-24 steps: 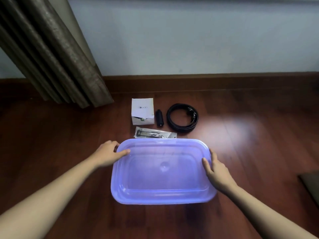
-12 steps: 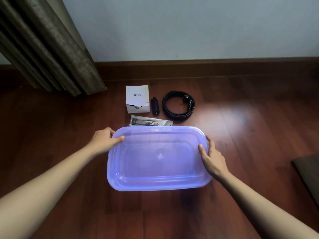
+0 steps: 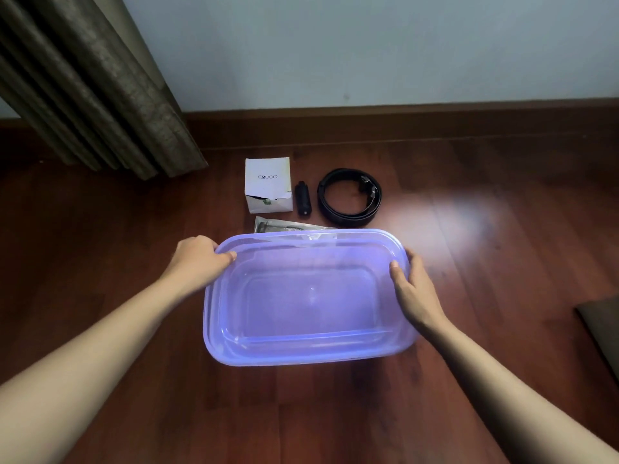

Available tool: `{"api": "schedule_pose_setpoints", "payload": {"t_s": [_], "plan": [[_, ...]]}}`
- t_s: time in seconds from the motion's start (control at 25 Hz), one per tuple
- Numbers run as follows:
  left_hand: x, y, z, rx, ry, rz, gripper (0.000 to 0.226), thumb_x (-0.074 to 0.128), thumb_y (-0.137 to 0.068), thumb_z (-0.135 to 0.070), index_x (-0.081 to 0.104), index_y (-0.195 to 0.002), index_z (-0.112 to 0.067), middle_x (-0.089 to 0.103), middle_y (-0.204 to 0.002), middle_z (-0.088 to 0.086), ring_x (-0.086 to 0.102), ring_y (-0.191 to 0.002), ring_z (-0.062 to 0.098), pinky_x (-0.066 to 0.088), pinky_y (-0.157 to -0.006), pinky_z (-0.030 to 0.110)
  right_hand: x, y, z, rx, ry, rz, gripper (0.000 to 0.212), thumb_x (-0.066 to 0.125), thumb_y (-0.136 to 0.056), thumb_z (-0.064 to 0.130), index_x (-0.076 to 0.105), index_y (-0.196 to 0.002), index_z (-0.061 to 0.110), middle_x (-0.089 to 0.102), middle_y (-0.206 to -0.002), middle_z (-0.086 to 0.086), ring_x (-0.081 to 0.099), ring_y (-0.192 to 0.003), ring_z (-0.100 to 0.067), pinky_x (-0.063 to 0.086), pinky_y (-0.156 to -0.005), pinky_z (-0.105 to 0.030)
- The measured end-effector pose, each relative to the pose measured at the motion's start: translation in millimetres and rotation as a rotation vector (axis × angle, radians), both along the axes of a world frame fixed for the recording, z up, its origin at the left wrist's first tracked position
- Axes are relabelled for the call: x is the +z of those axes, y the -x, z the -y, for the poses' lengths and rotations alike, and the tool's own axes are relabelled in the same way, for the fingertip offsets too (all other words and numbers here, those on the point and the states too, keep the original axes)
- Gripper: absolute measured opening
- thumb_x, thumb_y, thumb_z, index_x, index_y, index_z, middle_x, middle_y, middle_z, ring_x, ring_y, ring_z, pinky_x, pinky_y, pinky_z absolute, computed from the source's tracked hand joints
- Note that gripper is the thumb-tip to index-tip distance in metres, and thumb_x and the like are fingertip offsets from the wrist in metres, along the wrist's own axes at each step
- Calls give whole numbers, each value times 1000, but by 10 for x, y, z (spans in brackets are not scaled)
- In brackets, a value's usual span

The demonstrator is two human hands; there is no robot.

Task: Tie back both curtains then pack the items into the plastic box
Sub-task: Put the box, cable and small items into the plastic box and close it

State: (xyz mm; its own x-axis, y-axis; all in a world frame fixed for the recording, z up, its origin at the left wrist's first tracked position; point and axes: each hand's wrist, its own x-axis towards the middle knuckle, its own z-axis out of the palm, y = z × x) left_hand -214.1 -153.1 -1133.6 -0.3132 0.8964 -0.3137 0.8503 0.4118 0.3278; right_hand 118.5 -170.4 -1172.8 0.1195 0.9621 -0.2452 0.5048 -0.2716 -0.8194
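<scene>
There is 1 plastic box [image 3: 301,358], see-through and purple-blue, in the middle of the wooden floor [image 3: 502,262], and 2 hands hold it by its short ends. The left hand [image 3: 197,259] grips the far left corner, thumb on top of the rim and fingers curled round the edge. The right hand [image 3: 413,289] grips the right end, thumb on the rim and fingers down the outer side. I cannot tell whether the box rests on the floor or hangs just above it. Beyond its far edge lie 4 items: 1 white carton [image 3: 267,185] printed "G2000", its front flap torn; 1 small black tube [image 3: 303,202] just beside the carton; 1 coiled black belt [image 3: 348,221] to the right of the tube; and 1 clear packet [image 3: 284,226] with something dark inside, its near part hidden by the box rim. 1 curtain [image 3: 100,88] hangs in folds at the far left, its hem at the floor, well apart from the items. 1 dark mat [image 3: 603,329] shows at the right edge. Bare floor lies to the left, right and near side of the box; the skirting board [image 3: 402,125] closes the far side.
</scene>
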Motion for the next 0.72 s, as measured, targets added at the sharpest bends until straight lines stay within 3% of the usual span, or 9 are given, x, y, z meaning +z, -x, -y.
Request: {"api": "schedule_pose_setpoints", "payload": {"t_s": [0.08,0.16,0.28,0.36,0.44,0.52,0.56,0.64,0.72], "plan": [[125,-68,-65,-4,-35,16,32,61,-84,-35,73,-82,-5,70,-86,14,62,-87,33,46,-70,30,110,-98,-113,-85,11,-91,38,51,-91,44,45,-119,19,57,-119,-1,59,-106,-20,48,-92,-39],[256,-223,-181,-64,-93,24,33,61,-84,-36,73,-78,-6,70,-83,15,62,-87,34,49,-73,33,246,-261,-207,-187,-7,-223,25,56,-90,43,44,-99,22,63,-108,-3,70,-79,-16,58,-68,-34],[396,-578,-463,-183,-179,39,39,59,-85,-38,69,-73,-2,67,-82,18,61,-85,37,47,-70,33,448,-654,-263,-312,-85,-284,28,56,-91,33,39,-111,22,66,-92,3,64,-49,-3,51,-46,-15],[447,-881,-624,-251,-236,64,42,57,-87,-37,61,-66,0,60,-73,18,59,-82,39,38,-64,30,563,-928,-220,-346,-101,-310,31,56,-91,35,44,-119,26,66,-88,7,59,-44,1,46,-44,-11],[405,-1191,-677,-272,-342,167,42,49,-93,-38,57,-68,-5,54,-68,14,56,-81,38,32,-64,32,599,-1193,-102,-419,-109,-349,33,60,-82,45,59,-109,25,68,-78,12,57,-46,4,46,-45,-9],[257,-1359,-647,-236,-463,348,37,41,-98,-36,57,-78,-9,59,-79,13,57,-90,34,31,-70,32,475,-1448,61,-618,-135,-397,51,65,-68,55,62,-104,20,68,-63,18,59,-48,5,49,-48,-10],[138,-1387,-599,-280,-487,377,35,41,-98,-33,61,-88,-7,63,-91,15,58,-99,33,34,-77,31,388,-1550,144,-739,-147,-429,53,65,-72,53,61,-109,16,67,-59,19,60,-48,5,50,-49,-10],[-115,-1342,-513,-537,-394,265,52,42,-93,-40,59,-120,0,61,-123,18,55,-118,29,36,-97,29,151,-1668,257,-942,-168,-490,40,55,-92,39,55,-120,10,67,-65,13,60,-46,7,50,-48,-10],[-377,-1258,-508,-781,-247,71,66,36,-89,-49,50,-133,-3,55,-133,18,53,-122,32,39,-102,34,-72,-1644,261,-1110,-200,-502,28,47,-97,33,52,-117,13,62,-86,3,60,-46,7,53,-53,-15]]}}
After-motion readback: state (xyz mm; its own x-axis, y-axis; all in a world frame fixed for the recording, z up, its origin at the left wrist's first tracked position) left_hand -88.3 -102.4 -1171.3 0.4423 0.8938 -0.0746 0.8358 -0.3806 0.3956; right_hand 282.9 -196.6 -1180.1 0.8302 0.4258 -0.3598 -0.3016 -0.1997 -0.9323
